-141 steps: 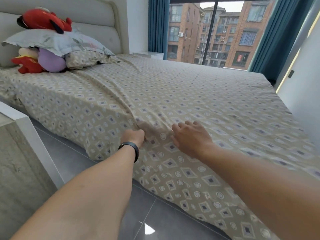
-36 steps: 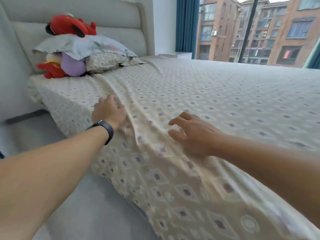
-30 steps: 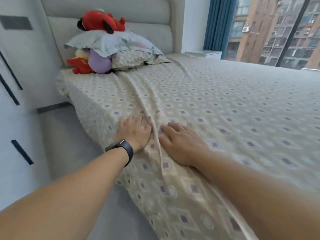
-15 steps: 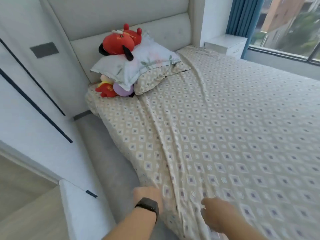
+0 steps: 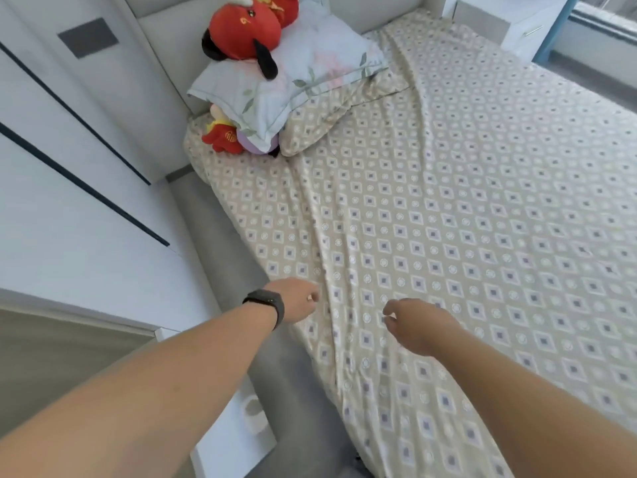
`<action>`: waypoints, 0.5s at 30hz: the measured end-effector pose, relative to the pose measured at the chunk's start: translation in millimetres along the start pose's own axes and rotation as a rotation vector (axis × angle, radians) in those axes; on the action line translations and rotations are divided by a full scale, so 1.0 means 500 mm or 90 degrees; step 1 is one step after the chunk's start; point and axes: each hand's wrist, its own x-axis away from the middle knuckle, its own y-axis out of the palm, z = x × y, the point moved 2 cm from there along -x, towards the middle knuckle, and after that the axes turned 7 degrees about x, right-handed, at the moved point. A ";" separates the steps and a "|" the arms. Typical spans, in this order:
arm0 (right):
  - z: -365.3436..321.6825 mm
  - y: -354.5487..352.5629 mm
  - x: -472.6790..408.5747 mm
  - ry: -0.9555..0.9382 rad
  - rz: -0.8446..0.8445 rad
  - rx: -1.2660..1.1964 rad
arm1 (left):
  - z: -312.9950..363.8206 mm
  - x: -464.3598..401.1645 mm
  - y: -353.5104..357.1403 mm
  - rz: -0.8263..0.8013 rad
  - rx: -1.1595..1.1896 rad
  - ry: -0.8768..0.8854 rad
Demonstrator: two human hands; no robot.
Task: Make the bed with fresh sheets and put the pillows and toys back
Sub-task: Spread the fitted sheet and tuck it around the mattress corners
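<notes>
I am at the smoothing step: the sheet [image 5: 448,219] lies spread over the bed, but a long ridge of slack runs from the pillows [image 5: 310,74] down to the near edge, passing between my hands. My left hand [image 5: 296,300] hovers at the bed's left edge, fingers loosely curled, its grip on nothing that I can see; my right hand [image 5: 417,324] hangs over the sheet just right of the ridge, fingers relaxed and likewise holding nothing. I judge the next move calls for taking hold of the sheet's left edge and drawing the slack out toward the side, then tucking it down. The pillows and toys sit piled at the far left corner against the headboard [image 5: 375,5]: a red toy [image 5: 246,27] on top, a smaller toy [image 5: 222,134] underneath, so they are not yet set out properly. White wardrobe doors [image 5: 69,167] stand to the left across a strip of grey floor [image 5: 220,243], and a nightstand [image 5: 496,12] and blue curtain [image 5: 555,25] stand at the far right.
</notes>
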 end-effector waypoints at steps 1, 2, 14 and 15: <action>0.001 -0.020 -0.010 -0.006 -0.010 0.012 | -0.011 -0.003 -0.008 -0.027 -0.025 -0.006; -0.001 -0.040 -0.022 -0.007 -0.018 0.016 | -0.026 -0.010 -0.012 -0.056 -0.052 -0.010; -0.162 -0.150 -0.389 -0.039 -0.034 -0.109 | -0.311 -0.323 -0.201 -0.052 -0.337 0.016; -0.181 -0.152 -0.436 -0.023 -0.011 -0.156 | -0.341 -0.363 -0.209 -0.050 -0.362 0.031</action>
